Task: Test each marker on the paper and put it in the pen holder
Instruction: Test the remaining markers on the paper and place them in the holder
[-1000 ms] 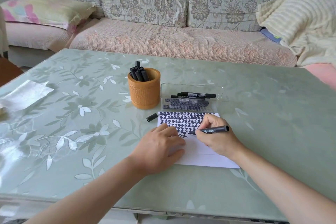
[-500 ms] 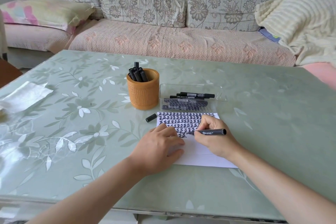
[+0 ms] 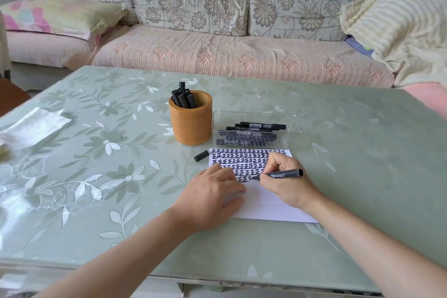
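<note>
A white paper (image 3: 263, 208) lies on the table, its upper half filled with rows of black marks. My right hand (image 3: 285, 184) grips an uncapped black marker (image 3: 281, 174) with its tip on the paper at the last row of marks. My left hand (image 3: 212, 196) lies flat on the paper's left edge, holding nothing. The marker's black cap (image 3: 201, 155) lies on the table left of the paper. An orange pen holder (image 3: 191, 123) behind the paper contains several black markers. A clear tray (image 3: 290, 120) to its right holds several more markers (image 3: 256, 127).
The green floral table (image 3: 96, 176) has a shiny transparent sheet (image 3: 33, 126) at its left edge. A sofa with cushions (image 3: 217, 55) and a cream blanket (image 3: 399, 26) stands beyond the table's far edge.
My right hand has shifted the marker tip slightly down and left across the paper, adding to the last row of marks. The left hand stays put on the paper.
</note>
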